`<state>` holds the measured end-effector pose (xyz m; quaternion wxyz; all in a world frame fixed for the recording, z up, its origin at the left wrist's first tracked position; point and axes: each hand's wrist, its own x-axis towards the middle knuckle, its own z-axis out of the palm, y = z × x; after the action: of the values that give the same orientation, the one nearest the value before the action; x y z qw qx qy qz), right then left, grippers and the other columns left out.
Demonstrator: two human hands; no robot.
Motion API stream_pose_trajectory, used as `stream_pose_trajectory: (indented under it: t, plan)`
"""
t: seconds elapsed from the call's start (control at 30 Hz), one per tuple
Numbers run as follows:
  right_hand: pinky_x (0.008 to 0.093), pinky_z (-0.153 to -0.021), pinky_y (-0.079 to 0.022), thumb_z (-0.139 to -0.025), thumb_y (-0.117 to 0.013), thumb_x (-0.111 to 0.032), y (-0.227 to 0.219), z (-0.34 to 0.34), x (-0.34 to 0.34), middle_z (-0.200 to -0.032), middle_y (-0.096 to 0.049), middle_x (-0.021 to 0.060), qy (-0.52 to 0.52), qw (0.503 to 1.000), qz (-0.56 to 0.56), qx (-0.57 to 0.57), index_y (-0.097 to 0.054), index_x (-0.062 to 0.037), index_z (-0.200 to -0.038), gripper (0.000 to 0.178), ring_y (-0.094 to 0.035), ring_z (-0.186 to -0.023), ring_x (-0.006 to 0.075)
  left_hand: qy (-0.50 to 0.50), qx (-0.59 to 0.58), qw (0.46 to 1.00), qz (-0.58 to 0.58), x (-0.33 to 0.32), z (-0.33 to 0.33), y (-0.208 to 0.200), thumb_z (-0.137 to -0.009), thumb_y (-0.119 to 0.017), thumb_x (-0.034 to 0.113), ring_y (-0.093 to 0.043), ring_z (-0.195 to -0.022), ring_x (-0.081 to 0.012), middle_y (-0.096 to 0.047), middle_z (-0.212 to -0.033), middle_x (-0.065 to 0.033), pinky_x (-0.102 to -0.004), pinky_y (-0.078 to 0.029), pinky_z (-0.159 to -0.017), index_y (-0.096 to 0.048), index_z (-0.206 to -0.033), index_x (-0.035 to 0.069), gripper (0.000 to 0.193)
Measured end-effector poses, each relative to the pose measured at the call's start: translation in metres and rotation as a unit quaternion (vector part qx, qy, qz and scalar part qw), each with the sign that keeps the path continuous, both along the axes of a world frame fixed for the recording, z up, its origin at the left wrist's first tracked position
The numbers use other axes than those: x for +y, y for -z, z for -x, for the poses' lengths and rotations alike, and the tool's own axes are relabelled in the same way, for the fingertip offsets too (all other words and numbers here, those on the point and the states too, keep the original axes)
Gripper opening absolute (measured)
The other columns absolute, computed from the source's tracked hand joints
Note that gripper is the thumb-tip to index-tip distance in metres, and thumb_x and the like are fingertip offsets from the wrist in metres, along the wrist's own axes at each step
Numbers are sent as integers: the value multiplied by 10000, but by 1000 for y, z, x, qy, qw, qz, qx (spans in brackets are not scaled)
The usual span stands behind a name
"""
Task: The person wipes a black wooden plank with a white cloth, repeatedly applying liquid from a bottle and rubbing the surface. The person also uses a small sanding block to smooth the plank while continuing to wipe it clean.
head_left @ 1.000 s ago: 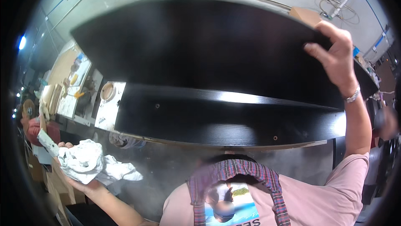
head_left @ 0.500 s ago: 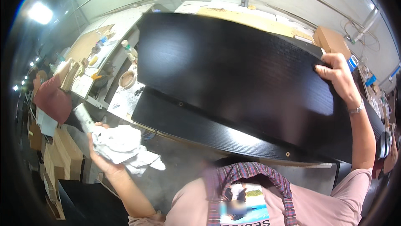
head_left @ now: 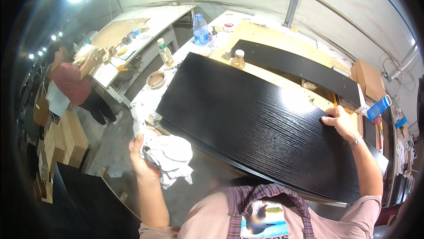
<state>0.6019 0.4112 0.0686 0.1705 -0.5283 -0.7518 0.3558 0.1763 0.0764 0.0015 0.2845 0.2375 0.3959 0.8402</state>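
A large black wood-grain panel (head_left: 238,115) lies at a slant across the workbench, on top of another black panel whose edge shows along its near side. My right hand (head_left: 342,126) is closed on the far right edge of the upper panel, thumb on its face. To the left of the panel, my left hand (head_left: 143,164) holds a crumpled white cloth (head_left: 172,155) together with a whitish tube-shaped thing (head_left: 138,117) that sticks up above the fingers. The cloth hangs apart from the panel.
Behind the panel stand a white-capped bottle (head_left: 237,60), a large clear-blue bottle (head_left: 200,29) and a narrow black board (head_left: 291,60). A bowl (head_left: 155,80) and green-capped bottle (head_left: 165,52) are at left. A blue container (head_left: 379,108) is near my right hand. Another person (head_left: 73,84) works far left.
The upper panel has come down from a raised tilt onto the lower one, uncovering the bottles and narrow board behind. My right hand moved down with it; my left hand moved right with the cloth.
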Motion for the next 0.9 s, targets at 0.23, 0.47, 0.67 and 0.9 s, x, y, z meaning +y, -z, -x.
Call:
stream_pose_trajectory:
  t: [0.23,0.47,0.67,0.9]
  plan:
    - [414,-660,-481,-869,-773,-395,3,12,6,-682,-614,159,-145,963,-142,-179,-709,50,-802,455,-588,-648,285,24,7,999,35,21,-33,-10,-919,-738,251,-703,-765,-203,-717,-901,-175,-324,-582,-722,-665,-1097,-89,391]
    - [447,-796,-509,-796,-829,-316,4,25,-9,-882,-606,155,-197,919,-314,-137,-753,-12,-821,314,-631,-873,320,132,53,984,103,38,-60,-10,-909,-720,128,-732,-795,-217,-731,-917,-190,-346,-606,-762,-670,-1103,-111,312]
    - [321,-809,-572,-869,-804,-171,-3,79,-64,-947,-631,80,-262,950,37,167,-753,2,-1051,257,-656,-887,173,236,81,958,144,70,-100,-16,-886,-745,56,-705,-814,-156,-734,-946,-134,-285,-567,-761,-691,-1137,-105,303]
    - [282,-877,-545,-896,-817,-191,1,113,-99,-1036,-618,35,-301,884,192,302,-700,13,-1222,402,-622,-948,131,216,227,938,151,88,-120,-30,-891,-786,83,-640,-854,-81,-727,-962,-54,-234,-501,-763,-715,-1112,-64,275]
